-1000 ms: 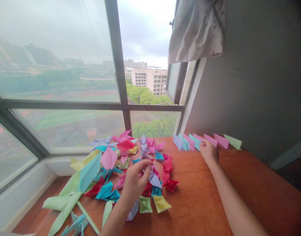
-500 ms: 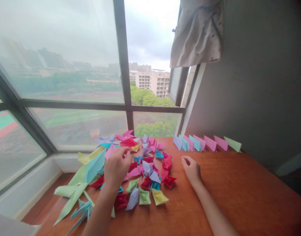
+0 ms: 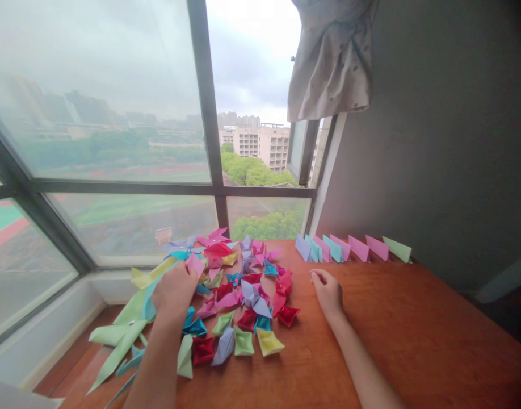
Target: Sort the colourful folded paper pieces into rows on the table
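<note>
Eight plain folded sheets (image 3: 359,249) — left hand (image 3: 174,289) at pink piece (image 3: 196,263).

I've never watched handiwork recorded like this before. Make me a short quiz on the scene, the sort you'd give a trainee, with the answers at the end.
1. True or false: the left hand is at the row of folded papers near the wall.
2. Multiple choice: what colour is the paper at the right end of that row? A) red B) yellow C) green
3. Fill in the blank: the right hand has the spread of paper shapes on its ____ side.

Key:
1. False; it is at the spread of paper shapes, by a pink piece.
2. C, green.
3. Left.
</note>
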Available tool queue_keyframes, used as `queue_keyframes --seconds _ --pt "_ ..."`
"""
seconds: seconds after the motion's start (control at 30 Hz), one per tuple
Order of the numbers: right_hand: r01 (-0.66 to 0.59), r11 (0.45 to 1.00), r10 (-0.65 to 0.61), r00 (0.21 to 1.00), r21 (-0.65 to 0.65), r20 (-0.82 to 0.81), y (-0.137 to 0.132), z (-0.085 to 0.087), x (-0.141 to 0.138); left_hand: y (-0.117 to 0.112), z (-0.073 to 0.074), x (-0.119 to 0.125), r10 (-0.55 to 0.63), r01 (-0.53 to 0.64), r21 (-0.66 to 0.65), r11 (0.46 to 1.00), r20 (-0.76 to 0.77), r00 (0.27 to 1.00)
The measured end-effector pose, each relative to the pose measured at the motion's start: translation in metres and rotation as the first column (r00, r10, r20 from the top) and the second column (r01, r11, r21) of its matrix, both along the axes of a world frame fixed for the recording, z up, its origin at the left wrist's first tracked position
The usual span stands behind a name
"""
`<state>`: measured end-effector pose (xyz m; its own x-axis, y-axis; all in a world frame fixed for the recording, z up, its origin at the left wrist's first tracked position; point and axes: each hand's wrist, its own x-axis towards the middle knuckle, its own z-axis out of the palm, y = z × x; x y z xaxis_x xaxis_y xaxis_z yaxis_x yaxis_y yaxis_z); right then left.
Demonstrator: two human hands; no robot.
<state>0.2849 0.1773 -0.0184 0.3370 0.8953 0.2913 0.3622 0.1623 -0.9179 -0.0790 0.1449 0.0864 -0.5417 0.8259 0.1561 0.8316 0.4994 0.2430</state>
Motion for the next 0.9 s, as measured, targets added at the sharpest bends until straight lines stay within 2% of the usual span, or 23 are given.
queue_keyframes --seconds 0.1,0.17,0.23,0.33,0.43,0.5,0.6,0.67,0.77,0.9 --pt "-0.030 0.999 0.031 0.998 0.019 -0.055 -0.003 0.008 -0.004 -0.007 0.010 0.009 0.031 -0.025 0.110 0.994 -0.055 0.998" --pt "-0.071 0.997 0.073 0.994 0.038 -0.084 -0.006 0.013 -0.008 -0.013 0.018 0.023 0.021 0.006 0.266 0.964 -0.101 0.995" --pt "-0.130 0.990 0.135 0.983 0.053 -0.124 -0.009 0.019 -0.013 -0.017 0.024 0.042 -0.050 0.095 0.444 0.891 -0.110 0.993" --pt "-0.238 0.969 0.246 0.943 0.064 -0.224 -0.017 0.029 -0.022 -0.023 0.026 0.077 -0.272 0.230 0.608 0.760 -0.025 0.962" --pt "-0.337 0.938 0.344 0.869 0.083 -0.355 -0.026 0.038 -0.032 -0.032 0.019 0.115 -0.547 0.442 0.603 0.664 -0.012 0.837" --pt "-0.391 0.915 0.395 0.806 0.104 -0.441 -0.032 0.042 -0.038 -0.039 0.011 0.137 -0.700 0.615 0.550 0.566 -0.075 0.710" --pt "-0.415 0.904 0.404 0.743 0.107 -0.533 -0.037 0.042 -0.043 -0.046 -0.001 0.156 -0.829 0.791 0.445 0.419 -0.167 0.533" --pt "-0.375 0.923 0.351 0.732 0.086 -0.584 -0.038 0.040 -0.045 -0.048 -0.008 0.162 -0.852 0.835 0.393 0.385 -0.196 0.485" --pt "-0.338 0.939 0.299 0.723 0.058 -0.623 -0.037 0.041 -0.045 -0.048 -0.014 0.162 -0.871 0.845 0.371 0.387 -0.155 0.467" --pt "-0.420 0.906 0.359 0.717 0.040 -0.597 -0.036 0.047 -0.045 -0.048 -0.016 0.151 -0.940 0.853 0.420 0.311 0.004 0.341"
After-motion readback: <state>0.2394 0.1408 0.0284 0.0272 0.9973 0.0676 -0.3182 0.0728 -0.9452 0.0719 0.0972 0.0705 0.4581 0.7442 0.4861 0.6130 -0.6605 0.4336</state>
